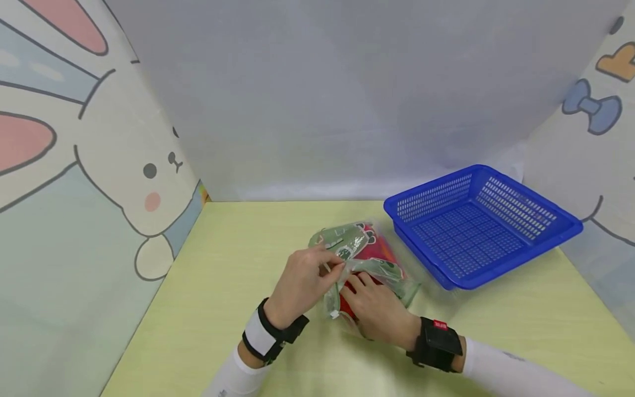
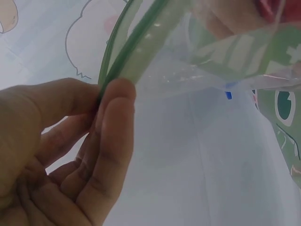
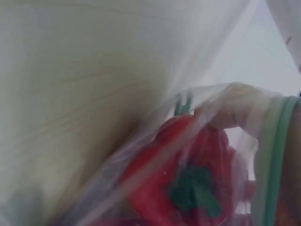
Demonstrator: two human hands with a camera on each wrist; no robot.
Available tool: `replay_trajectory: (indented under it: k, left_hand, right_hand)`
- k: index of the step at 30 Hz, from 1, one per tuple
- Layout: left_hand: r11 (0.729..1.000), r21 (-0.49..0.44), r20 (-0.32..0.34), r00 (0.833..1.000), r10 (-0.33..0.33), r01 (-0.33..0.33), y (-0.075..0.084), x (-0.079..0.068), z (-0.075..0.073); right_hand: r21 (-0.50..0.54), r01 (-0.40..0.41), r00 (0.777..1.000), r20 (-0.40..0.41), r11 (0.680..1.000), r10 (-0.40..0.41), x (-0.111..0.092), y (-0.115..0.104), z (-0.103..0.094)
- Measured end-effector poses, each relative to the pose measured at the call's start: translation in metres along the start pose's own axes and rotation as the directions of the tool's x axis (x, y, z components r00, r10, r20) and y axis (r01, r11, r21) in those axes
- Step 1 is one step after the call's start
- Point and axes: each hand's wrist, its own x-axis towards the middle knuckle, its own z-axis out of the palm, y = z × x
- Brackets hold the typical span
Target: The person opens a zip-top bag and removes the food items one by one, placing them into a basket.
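Blue basket [image 1: 468, 234] (perforated) near the bag [image 1: 379, 268].

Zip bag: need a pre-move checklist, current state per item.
1. Left hand on the zip edge: ok, thumb and fingers pinch it.
2. Bag mouth open: ok, the green strips part beyond the pinch.
3. Right hand in the bag: ok, clear film covers its fingers in the right wrist view.
4. Firm grip on the red item: cannot tell; fingers are at it, but the film blurs the contact.
5. Bag ready to seal: not ok, the right hand is in the mouth.
6. Blue basket untouched by the hands: ok, it sits right of the bag.
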Motion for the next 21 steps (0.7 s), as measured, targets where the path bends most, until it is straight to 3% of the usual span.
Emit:
replay_trajectory:
  k: [7,12,14,19,21]
  left_hand:
    - [0.999,0.040,-0.040,0.999,0.017,-0.015,-0.003,0.000,0.001]
    - [0.998,0.056,-0.056,0.998,0.002,0.001,-0.004,0.000,0.001]
    - [0.998,0.061,-0.060,0.998,-0.005,0.008,-0.004,0.000,0.001]
    - [0.998,0.050,-0.055,0.998,-0.025,0.028,-0.005,0.000,0.000]
    - [0.998,0.045,-0.055,0.998,-0.035,0.037,-0.005,0.000,0.000]
  right_hand:
    - [0.122,-0.029,0.999,0.022,0.992,0.027,-0.008,0.004,-0.032]
    - [0.261,-0.065,0.997,0.052,0.963,0.053,-0.018,0.009,-0.062]
    - [0.300,-0.050,0.999,0.015,0.953,0.048,-0.023,0.013,-0.073]
    - [0.304,0.054,0.979,-0.205,0.951,0.011,-0.036,0.028,-0.099]
    - [0.328,0.048,0.974,-0.223,0.944,0.028,-0.040,0.035,-0.113]
